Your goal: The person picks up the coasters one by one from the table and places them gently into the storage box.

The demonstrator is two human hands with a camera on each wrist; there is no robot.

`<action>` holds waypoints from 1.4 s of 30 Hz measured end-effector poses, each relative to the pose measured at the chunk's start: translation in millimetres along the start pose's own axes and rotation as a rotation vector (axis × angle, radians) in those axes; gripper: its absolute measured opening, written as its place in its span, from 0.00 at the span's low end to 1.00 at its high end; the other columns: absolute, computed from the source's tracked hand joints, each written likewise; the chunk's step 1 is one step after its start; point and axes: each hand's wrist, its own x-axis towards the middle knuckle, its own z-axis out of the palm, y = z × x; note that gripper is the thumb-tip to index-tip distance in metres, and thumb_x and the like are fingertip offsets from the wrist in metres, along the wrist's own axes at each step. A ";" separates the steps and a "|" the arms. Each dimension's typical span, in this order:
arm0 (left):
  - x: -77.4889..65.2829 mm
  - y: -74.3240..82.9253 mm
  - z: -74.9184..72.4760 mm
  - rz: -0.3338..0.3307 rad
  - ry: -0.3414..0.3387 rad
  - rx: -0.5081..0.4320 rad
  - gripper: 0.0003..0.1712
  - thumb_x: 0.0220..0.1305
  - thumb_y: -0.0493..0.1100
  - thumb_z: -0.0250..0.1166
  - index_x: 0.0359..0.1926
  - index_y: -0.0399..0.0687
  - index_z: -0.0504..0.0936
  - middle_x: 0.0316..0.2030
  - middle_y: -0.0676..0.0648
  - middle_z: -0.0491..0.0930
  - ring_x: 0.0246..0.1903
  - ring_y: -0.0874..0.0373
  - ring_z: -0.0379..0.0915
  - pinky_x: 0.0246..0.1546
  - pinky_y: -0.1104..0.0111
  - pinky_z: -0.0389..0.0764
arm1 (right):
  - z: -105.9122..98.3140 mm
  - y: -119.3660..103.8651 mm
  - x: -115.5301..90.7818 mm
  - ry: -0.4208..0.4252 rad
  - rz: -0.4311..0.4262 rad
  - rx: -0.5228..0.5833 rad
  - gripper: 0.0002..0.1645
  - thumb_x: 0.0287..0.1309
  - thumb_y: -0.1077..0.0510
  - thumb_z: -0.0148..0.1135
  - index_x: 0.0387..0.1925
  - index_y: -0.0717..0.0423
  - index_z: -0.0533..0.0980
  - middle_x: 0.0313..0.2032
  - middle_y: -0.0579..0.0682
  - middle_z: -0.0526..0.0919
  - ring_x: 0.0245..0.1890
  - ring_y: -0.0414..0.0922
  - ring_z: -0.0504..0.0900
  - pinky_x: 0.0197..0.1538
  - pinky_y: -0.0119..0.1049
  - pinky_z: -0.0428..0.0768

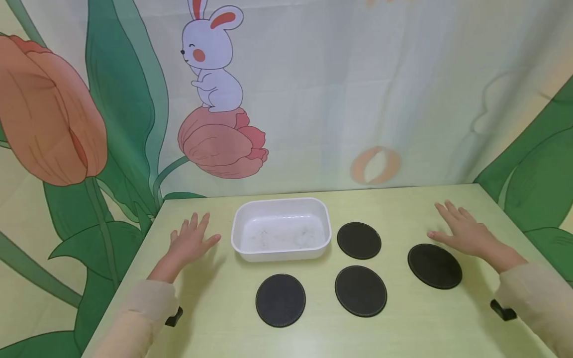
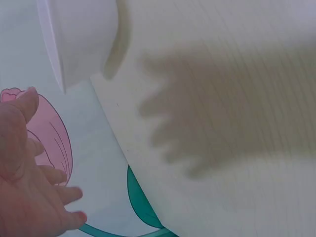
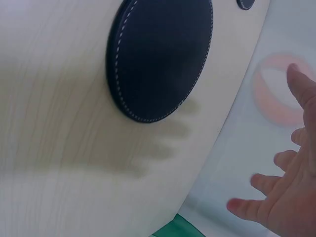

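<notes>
My left hand (image 1: 190, 242) hovers over the table just left of a white rectangular tub (image 1: 282, 255), fingers spread and holding nothing. On the far right, my right hand (image 1: 465, 232) is held above the table with its fingers apart and nothing in them. Nearest to it lies a round black coaster (image 1: 434, 266) with a stitched edge, well seen in the right wrist view. Another black coaster (image 1: 359, 240) lies right of the tub. Two more are nearer the front, one coaster (image 1: 360, 291) at centre right and one coaster (image 1: 280, 300) below the tub.
The pale wood-grain table (image 1: 313, 338) ends at a hanging cloth (image 1: 313, 99) printed with a rabbit, tulips and leaves. Both forearms wear light sleeves (image 1: 534, 293), with a small black piece below each cuff.
</notes>
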 end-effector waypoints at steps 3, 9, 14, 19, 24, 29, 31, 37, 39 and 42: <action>3.8 7.7 1.1 0.056 -0.009 -0.055 0.43 0.61 0.61 0.47 0.67 0.39 0.46 0.65 0.30 0.42 0.63 0.34 0.39 0.56 0.36 0.45 | 0.2 -3.1 2.6 -0.021 -0.035 0.108 0.56 0.51 0.38 0.55 0.65 0.68 0.41 0.62 0.73 0.45 0.59 0.71 0.49 0.53 0.68 0.54; 14.0 15.7 10.2 0.084 0.012 -0.221 0.32 0.62 0.47 0.53 0.62 0.35 0.56 0.61 0.33 0.59 0.55 0.38 0.63 0.54 0.50 0.67 | 7.8 -2.4 7.8 -0.139 -0.021 0.241 0.51 0.51 0.42 0.57 0.63 0.71 0.47 0.58 0.76 0.55 0.54 0.71 0.60 0.50 0.61 0.65; 21.3 16.8 21.1 0.052 0.054 -0.332 0.29 0.61 0.43 0.54 0.60 0.37 0.60 0.56 0.31 0.64 0.47 0.41 0.72 0.44 0.56 0.76 | 15.0 5.9 9.7 -0.320 0.010 0.410 0.48 0.53 0.49 0.57 0.64 0.70 0.44 0.58 0.77 0.54 0.53 0.71 0.62 0.44 0.58 0.71; 25.5 18.2 27.3 -0.004 0.051 -0.457 0.27 0.61 0.42 0.54 0.60 0.38 0.61 0.54 0.31 0.66 0.46 0.42 0.72 0.34 0.64 0.80 | 20.1 12.6 12.2 -0.401 0.081 0.492 0.46 0.53 0.52 0.56 0.65 0.66 0.45 0.58 0.74 0.58 0.55 0.67 0.63 0.40 0.55 0.73; 28.9 22.0 31.9 -0.068 0.033 -0.591 0.26 0.61 0.40 0.54 0.60 0.38 0.61 0.50 0.33 0.70 0.43 0.45 0.74 0.30 0.69 0.80 | 27.1 19.8 16.9 -0.401 0.105 0.485 0.39 0.52 0.58 0.55 0.63 0.67 0.51 0.54 0.72 0.64 0.50 0.61 0.70 0.37 0.48 0.75; 32.0 24.0 37.2 -0.121 0.023 -0.664 0.24 0.60 0.37 0.55 0.57 0.37 0.64 0.46 0.35 0.71 0.37 0.51 0.75 0.29 0.70 0.79 | 35.6 25.6 22.5 -0.392 0.113 0.484 0.33 0.49 0.62 0.56 0.57 0.68 0.60 0.49 0.72 0.67 0.43 0.56 0.74 0.37 0.43 0.76; 32.9 24.6 38.4 -0.140 0.017 -0.688 0.23 0.60 0.36 0.55 0.57 0.37 0.64 0.45 0.35 0.71 0.36 0.52 0.74 0.29 0.70 0.79 | 38.1 27.3 24.2 -0.387 0.101 0.483 0.31 0.47 0.64 0.57 0.54 0.69 0.63 0.47 0.73 0.68 0.41 0.56 0.74 0.37 0.43 0.76; 35.8 27.3 38.5 -0.181 -0.004 -0.732 0.23 0.60 0.36 0.55 0.57 0.39 0.64 0.43 0.37 0.71 0.34 0.55 0.72 0.30 0.71 0.78 | 44.1 29.4 28.3 -0.370 0.090 0.476 0.22 0.43 0.69 0.57 0.45 0.68 0.66 0.37 0.65 0.72 0.33 0.50 0.73 0.35 0.38 0.74; 37.3 27.7 38.4 -0.185 -0.013 -0.740 0.23 0.60 0.36 0.55 0.57 0.39 0.64 0.42 0.38 0.71 0.34 0.55 0.71 0.31 0.71 0.79 | 44.4 29.1 29.3 -0.371 0.099 0.478 0.20 0.42 0.70 0.57 0.41 0.67 0.66 0.35 0.62 0.72 0.32 0.49 0.72 0.34 0.37 0.72; 40.1 27.6 38.8 -0.189 -0.023 -0.756 0.23 0.60 0.36 0.55 0.57 0.40 0.63 0.40 0.39 0.71 0.34 0.55 0.71 0.31 0.70 0.79 | 44.0 29.0 31.2 -0.381 0.110 0.477 0.17 0.41 0.71 0.57 0.38 0.66 0.65 0.34 0.59 0.71 0.31 0.48 0.71 0.34 0.37 0.71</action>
